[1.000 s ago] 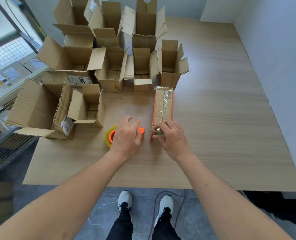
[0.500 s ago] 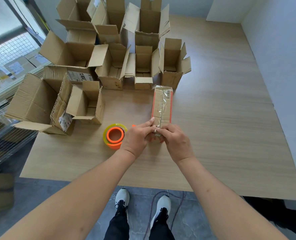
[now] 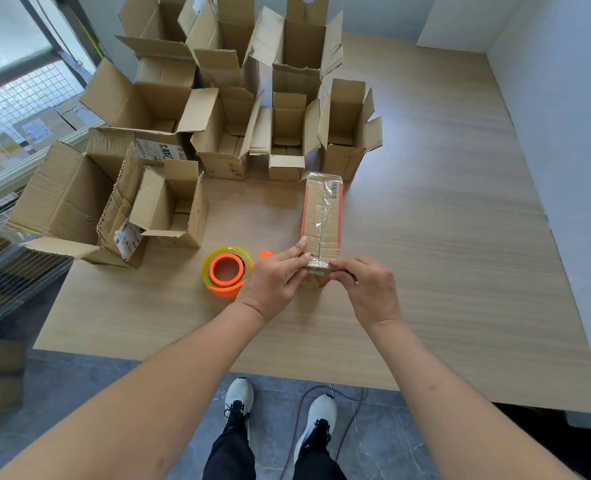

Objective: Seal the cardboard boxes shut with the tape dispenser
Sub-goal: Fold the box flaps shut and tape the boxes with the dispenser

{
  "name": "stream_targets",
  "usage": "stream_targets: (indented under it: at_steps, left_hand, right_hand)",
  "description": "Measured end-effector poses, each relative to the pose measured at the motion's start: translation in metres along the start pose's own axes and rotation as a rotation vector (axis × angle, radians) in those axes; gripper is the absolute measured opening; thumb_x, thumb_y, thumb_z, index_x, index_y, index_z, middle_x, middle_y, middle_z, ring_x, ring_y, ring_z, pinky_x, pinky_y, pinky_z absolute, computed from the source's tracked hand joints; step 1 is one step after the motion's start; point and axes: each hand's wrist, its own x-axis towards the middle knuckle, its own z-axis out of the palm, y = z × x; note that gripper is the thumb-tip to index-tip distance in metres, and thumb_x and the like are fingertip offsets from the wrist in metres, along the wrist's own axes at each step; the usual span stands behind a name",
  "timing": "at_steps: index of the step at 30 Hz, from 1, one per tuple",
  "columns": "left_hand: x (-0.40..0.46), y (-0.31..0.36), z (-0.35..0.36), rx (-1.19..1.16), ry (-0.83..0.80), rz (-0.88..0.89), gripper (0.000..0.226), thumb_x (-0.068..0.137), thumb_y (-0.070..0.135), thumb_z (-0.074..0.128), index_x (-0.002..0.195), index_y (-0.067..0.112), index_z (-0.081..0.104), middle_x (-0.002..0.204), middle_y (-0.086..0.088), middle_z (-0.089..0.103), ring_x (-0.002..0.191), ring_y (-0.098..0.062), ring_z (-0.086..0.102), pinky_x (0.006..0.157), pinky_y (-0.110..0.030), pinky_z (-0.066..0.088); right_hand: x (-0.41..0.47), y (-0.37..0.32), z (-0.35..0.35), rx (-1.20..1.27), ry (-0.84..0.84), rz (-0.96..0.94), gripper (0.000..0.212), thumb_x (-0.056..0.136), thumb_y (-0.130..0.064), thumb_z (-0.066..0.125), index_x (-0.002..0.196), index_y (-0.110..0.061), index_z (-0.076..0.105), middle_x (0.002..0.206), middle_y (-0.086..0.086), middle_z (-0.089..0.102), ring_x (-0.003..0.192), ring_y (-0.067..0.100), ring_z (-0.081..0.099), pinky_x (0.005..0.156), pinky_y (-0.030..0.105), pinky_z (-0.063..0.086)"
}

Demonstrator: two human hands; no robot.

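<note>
A narrow, closed cardboard box [image 3: 321, 216] of corrugated brown board, edged with orange strips and covered in glossy, crinkled clear tape, lies flat on the pale wood-grain bench [image 3: 443, 237]; its long axis runs away from the person, near end towards the body. The left hand [image 3: 276, 279] pinches the left corner of that near end with curled fingers and thumb, and the right hand [image 3: 366, 289] grips the right side of the same end, fingers curled round the taped edge. Just left of the left hand, the tape dispenser [image 3: 227, 272] rests on the bench, a round orange plastic core wrapped in a yellowish clear roll. Behind it stands a cluster of open boxes [image 3: 225, 133], flaps raised, some bearing white labels. Plain white walls meet at the far right corner, a wire-mesh rack [image 3: 13, 109] stands at the left, and the floor [image 3: 79, 393] is grey stone tile
</note>
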Motion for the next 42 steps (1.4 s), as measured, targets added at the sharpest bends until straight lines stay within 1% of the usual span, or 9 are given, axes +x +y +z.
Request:
stream_targets:
  at_steps: [12, 18, 22, 25, 29, 34, 38, 40, 42]
  left_hand:
    - [-0.003, -0.002, 0.002, -0.068, 0.059, -0.047, 0.034, 0.089, -0.009, 0.068, 0.119, 0.003, 0.073, 0.141, -0.008, 0.058, 0.126, -0.01, 0.059, 0.106, -0.022, 0.047]
    - [0.005, 0.007, 0.006, -0.086, -0.053, 0.047, 0.029, 0.08, -0.002, 0.081, 0.109, 0.001, 0.077, 0.125, -0.016, 0.068, 0.111, -0.017, 0.069, 0.1, -0.024, 0.052]
    - [0.019, 0.014, 0.001, -0.038, -0.267, 0.17, 0.04, 0.08, -0.008, 0.072, 0.117, 0.008, 0.075, 0.119, -0.01, 0.073, 0.108, -0.019, 0.071, 0.091, -0.034, 0.058]
    - [0.035, 0.019, -0.009, 0.056, -0.281, 0.22, 0.042, 0.079, -0.003, 0.065, 0.118, 0.009, 0.074, 0.109, -0.007, 0.074, 0.098, -0.026, 0.07, 0.082, -0.035, 0.058]
    - [0.063, 0.015, -0.019, 0.21, -0.2, 0.151, 0.041, 0.081, 0.001, 0.061, 0.118, 0.012, 0.074, 0.134, -0.013, 0.065, 0.116, -0.035, 0.064, 0.091, -0.048, 0.056]
    - [0.082, 0.005, -0.019, 0.403, -0.406, -0.009, 0.044, 0.102, 0.023, 0.054, 0.145, 0.031, 0.053, 0.165, -0.005, 0.028, 0.15, -0.035, 0.027, 0.117, -0.045, 0.033]
    - [0.08, 0.008, -0.011, 0.302, -0.391, -0.047, 0.035, 0.1, 0.03, 0.058, 0.135, 0.033, 0.064, 0.145, -0.008, 0.046, 0.119, -0.034, 0.056, 0.103, -0.044, 0.047]
    - [0.075, 0.011, -0.009, 0.214, -0.395, -0.037, 0.03, 0.098, 0.028, 0.062, 0.128, 0.029, 0.07, 0.127, -0.007, 0.047, 0.105, -0.027, 0.056, 0.098, -0.042, 0.05]
    - [0.07, 0.012, -0.007, 0.189, -0.392, -0.029, 0.032, 0.097, 0.024, 0.065, 0.128, 0.028, 0.07, 0.119, -0.006, 0.046, 0.101, -0.025, 0.053, 0.095, -0.041, 0.051]
  right_hand:
    - [-0.018, -0.024, 0.023, -0.09, 0.09, 0.166, 0.021, 0.086, -0.011, 0.078, 0.106, -0.014, 0.077, 0.077, 0.008, 0.07, 0.063, 0.032, 0.066, 0.053, 0.043, 0.056]
    - [-0.02, -0.025, 0.01, -0.118, 0.006, 0.317, 0.053, 0.083, -0.058, 0.075, 0.11, -0.017, 0.056, 0.105, 0.003, 0.05, 0.086, 0.025, 0.058, 0.068, 0.038, 0.053]
    - [-0.013, -0.015, -0.006, -0.309, -0.021, 0.334, 0.06, 0.074, -0.06, 0.077, 0.112, -0.02, 0.054, 0.106, 0.004, 0.051, 0.09, 0.028, 0.057, 0.075, 0.041, 0.049]
    - [-0.005, -0.011, -0.018, -0.395, -0.057, 0.281, 0.064, 0.075, -0.057, 0.081, 0.124, -0.024, 0.055, 0.108, 0.002, 0.057, 0.095, 0.027, 0.058, 0.079, 0.042, 0.05]
    - [0.01, -0.005, -0.037, -0.445, -0.176, 0.352, 0.061, 0.082, -0.049, 0.078, 0.134, -0.033, 0.052, 0.119, 0.001, 0.058, 0.107, 0.028, 0.057, 0.094, 0.041, 0.044]
    - [0.021, 0.006, -0.061, -0.477, -0.229, 0.499, 0.042, 0.094, -0.015, 0.061, 0.13, -0.036, 0.06, 0.151, 0.005, 0.041, 0.122, 0.03, 0.049, 0.097, 0.038, 0.045]
    - [0.013, 0.012, -0.059, -0.401, -0.053, 0.483, 0.026, 0.092, -0.003, 0.058, 0.11, -0.019, 0.068, 0.123, 0.006, 0.042, 0.109, 0.029, 0.05, 0.076, 0.036, 0.052]
    - [0.007, 0.011, -0.047, -0.312, -0.049, 0.436, 0.023, 0.092, -0.011, 0.062, 0.115, -0.015, 0.064, 0.126, 0.01, 0.042, 0.108, 0.033, 0.054, 0.085, 0.041, 0.055]
    - [0.003, 0.008, -0.034, -0.179, -0.108, 0.423, 0.041, 0.097, -0.031, 0.061, 0.136, -0.015, 0.058, 0.149, 0.018, 0.033, 0.128, 0.039, 0.047, 0.104, 0.045, 0.049]
